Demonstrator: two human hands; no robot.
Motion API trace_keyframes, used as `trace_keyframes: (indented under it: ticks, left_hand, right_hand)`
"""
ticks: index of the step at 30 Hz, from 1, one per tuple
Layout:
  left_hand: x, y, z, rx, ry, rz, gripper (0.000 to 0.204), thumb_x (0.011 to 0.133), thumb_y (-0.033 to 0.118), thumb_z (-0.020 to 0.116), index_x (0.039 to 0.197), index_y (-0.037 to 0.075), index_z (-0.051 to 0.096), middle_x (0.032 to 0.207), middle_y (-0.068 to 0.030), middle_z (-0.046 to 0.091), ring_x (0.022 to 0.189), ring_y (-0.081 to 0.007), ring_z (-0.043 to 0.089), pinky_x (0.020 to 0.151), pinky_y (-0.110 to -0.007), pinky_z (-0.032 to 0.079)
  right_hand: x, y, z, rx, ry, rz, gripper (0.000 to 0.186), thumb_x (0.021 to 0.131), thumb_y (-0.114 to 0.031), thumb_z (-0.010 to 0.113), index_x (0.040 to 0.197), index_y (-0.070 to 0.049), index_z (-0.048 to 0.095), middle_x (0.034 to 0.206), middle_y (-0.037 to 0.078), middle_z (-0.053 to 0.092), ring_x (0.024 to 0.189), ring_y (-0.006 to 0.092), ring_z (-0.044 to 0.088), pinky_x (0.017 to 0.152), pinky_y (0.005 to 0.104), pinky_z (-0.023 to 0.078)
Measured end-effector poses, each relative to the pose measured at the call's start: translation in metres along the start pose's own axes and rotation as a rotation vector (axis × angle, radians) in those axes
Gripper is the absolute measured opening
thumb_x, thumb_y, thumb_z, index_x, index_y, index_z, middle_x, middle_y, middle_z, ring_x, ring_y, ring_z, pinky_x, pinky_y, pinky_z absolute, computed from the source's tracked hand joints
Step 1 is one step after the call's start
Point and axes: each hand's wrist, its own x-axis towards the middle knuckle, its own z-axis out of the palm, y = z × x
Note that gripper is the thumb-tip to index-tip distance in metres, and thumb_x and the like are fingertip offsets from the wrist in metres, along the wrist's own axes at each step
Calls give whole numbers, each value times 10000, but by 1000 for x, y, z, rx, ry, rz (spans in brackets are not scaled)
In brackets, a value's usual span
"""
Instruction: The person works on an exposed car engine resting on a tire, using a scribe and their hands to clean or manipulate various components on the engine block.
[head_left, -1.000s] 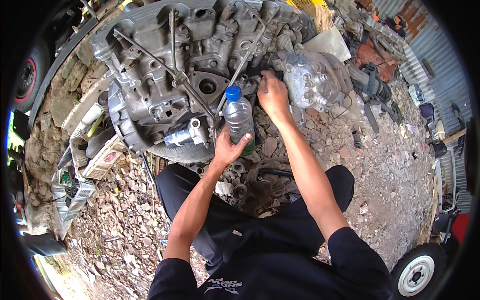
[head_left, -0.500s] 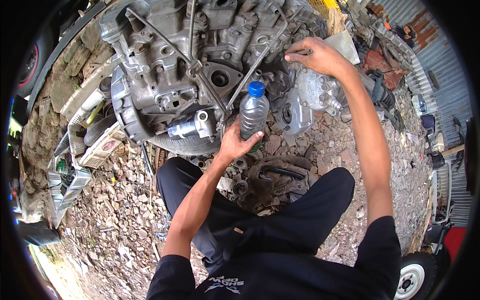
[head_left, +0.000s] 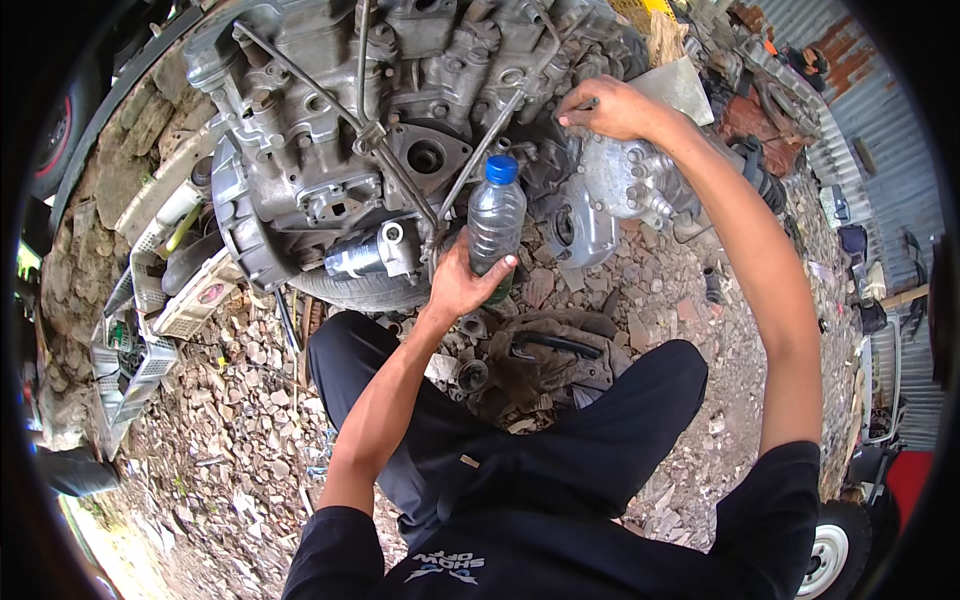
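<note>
A clear plastic bottle (head_left: 497, 215) with a blue cap stands upright in front of the engine, with my left hand (head_left: 467, 280) wrapped round its lower part. Behind it rises a large greasy engine (head_left: 330, 130) with metal pipes (head_left: 395, 175) crossing its face. Over the engine's right side is my right hand (head_left: 612, 108), its fingers pinched together. A small dark bit shows between those fingers, too little to name. Just below that hand sits a grey cast metal housing (head_left: 625, 178) with bolts. A cylindrical oil filter (head_left: 355, 258) lies left of the bottle.
Under the engine lies a tyre (head_left: 370, 292). Between my knees a dirty cloth (head_left: 545, 350) and metal parts rest on the gravel (head_left: 240, 400). White plastic crates (head_left: 140, 370) stand at the left by a stone wall (head_left: 130, 130). A white-rimmed wheel (head_left: 825, 560) is at the lower right.
My view has shifted slightly, so the engine and bottle sit a little further left. My right elbow has swung outward, while my left hand keeps its hold on the bottle.
</note>
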Motion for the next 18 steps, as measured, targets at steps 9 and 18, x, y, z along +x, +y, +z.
trace_keyframes:
  ticks: [9, 18]
  left_hand:
    - [4, 3, 5, -6, -20, -12, 781, 802, 571, 751, 1241, -41, 545, 1069, -264, 690, 1017, -406, 683, 884, -473, 530]
    - [0, -3, 2, 21, -9, -7, 787, 801, 571, 754, 1232, -55, 550, 1034, -267, 699, 984, -409, 695, 859, -462, 539]
  right_hand:
    - [7, 10, 19, -191, 77, -60, 354, 906, -435, 687, 1043, -115, 749, 1085, 91, 684, 1069, 296, 633, 969, 402, 497]
    - [7, -5, 4, -105, -95, 88, 396, 901, -503, 664, 1091, -161, 725, 1229, 95, 650, 1225, 297, 567, 1027, 424, 470]
